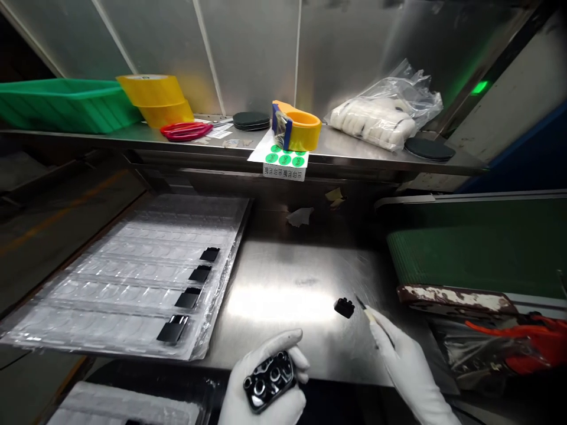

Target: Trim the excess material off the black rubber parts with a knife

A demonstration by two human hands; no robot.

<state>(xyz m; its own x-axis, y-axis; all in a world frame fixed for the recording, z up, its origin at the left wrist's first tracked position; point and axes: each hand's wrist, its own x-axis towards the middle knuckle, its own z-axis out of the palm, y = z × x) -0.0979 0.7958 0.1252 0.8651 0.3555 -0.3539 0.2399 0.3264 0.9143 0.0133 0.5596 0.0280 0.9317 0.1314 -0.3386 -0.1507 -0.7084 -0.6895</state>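
Your left hand (266, 389) is closed around a glossy black part (269, 381) with round openings on its face, held low at the near edge of the worktop (283, 295). Your right hand (405, 366) pinches a thin pick (368, 313), its dark tip pointing at a small black piece (344, 307) that lies loose on the steel, just beside the tip but, as far as can be told, not touching it.

To do this well, keep the part face-up and steady, gripping by its edges so the glove stays off the shiny face and the openings remain visible to you. Hold the pick low and near-flat as you approach the small piece; a steep angle would likely flick it across the slick steel. Brace the heel of your right hand on the worktop for control, and move slowly, since the glare on the metal may make the piece hard to judge.

The clear tray (133, 283) to your left carries four finished black parts (188, 297) in its rightmost column, one per row; the other pockets look empty. Keep your left elbow away from its edge so it does not slide. The tape rolls (153, 97) and green stickers (286, 158) on the shelf (354, 154) are well apart from your hands.
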